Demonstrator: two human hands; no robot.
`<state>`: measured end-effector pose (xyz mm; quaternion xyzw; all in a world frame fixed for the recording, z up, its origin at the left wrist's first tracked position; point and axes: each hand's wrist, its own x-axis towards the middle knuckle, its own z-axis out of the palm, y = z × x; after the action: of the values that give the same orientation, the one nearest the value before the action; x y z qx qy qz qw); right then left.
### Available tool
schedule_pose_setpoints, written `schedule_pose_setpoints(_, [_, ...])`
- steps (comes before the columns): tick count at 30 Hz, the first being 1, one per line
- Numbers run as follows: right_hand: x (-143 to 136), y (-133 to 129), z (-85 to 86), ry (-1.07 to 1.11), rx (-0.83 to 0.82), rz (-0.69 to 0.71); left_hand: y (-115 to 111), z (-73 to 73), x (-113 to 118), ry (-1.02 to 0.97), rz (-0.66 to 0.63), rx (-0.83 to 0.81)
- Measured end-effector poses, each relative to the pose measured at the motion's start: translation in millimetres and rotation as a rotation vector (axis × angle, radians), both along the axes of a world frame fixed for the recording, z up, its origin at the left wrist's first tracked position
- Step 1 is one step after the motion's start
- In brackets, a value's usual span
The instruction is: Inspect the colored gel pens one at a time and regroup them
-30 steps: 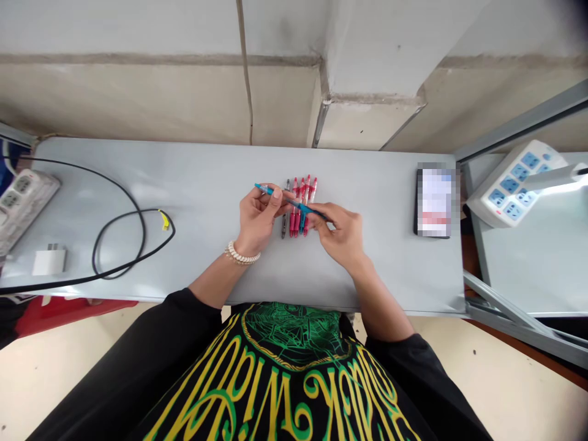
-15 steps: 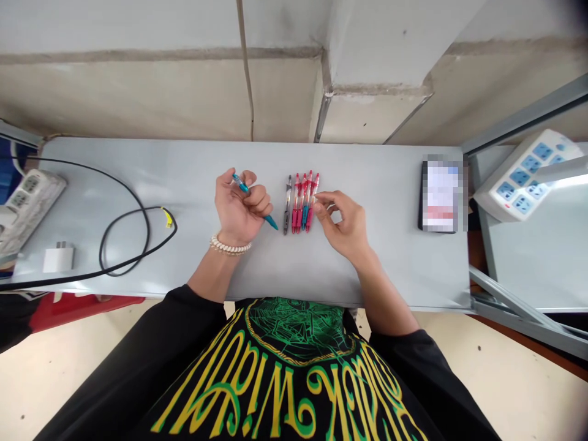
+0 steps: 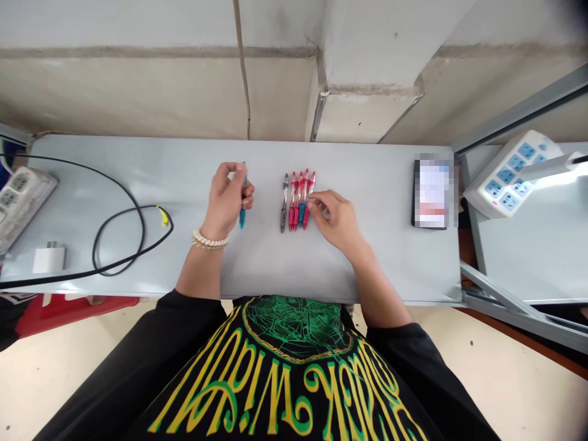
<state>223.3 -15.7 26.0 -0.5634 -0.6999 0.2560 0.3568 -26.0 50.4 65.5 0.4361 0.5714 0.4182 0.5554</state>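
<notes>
My left hand is closed around a teal pen, which stands roughly upright in the picture with its two ends showing past the fingers. My right hand pinches thumb and forefinger at the middle of the rightmost red pen, which still lies in the row. To its left lie a teal-gripped pen, red pens and, at the row's left end, a grey pen. All lie side by side, pointing away from me.
A phone with a blurred screen lies at the right of the grey table. On the left are a looped black cable, a white charger plug and a power strip. Another power strip is beyond the right frame.
My left hand has turned over and moved slightly left, swinging the teal pen from slanted to nearly upright. My right fingertips stay at the rightmost red pen.
</notes>
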Motion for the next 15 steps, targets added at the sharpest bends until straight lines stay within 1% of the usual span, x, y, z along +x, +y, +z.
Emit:
schedule_pose_setpoints(2, [1, 1, -2.9, -0.065, -0.051, 0.050, 1, -11.4, -8, 0.372, -0.021, 0.131])
schedule_pose_setpoints(4, [1, 2, -3.7, -0.109, -0.077, 0.082, 1, -18.3, -17, 0.687, -0.035, 0.202])
schedule_pose_setpoints(7, [0, 3, -2.0, -0.157, -0.114, 0.087, 4, -20.0, -28, 1.001, 0.025, 0.244])
schedule_pose_setpoints(9, [-1, 3, -0.1, -0.195, -0.141, 0.080, 7, -18.0, -35, 1.134, 0.067, 0.207])
schedule_pose_setpoints(10, [-1, 2, 0.7, -0.210, -0.149, 0.074, 8, -16.8, -38, 1.178, 0.064, 0.175])
schedule_pose_setpoints(12, [-1, 2, 1.4, -0.234, -0.160, 0.045, 11, -14.7, -43, 1.244, 0.033, 0.116])
schedule_pose_setpoints(15, [2, 3, -0.3, -0.257, -0.180, -0.039, 14, -12.5, -49, 1.270, -0.029, 0.078])
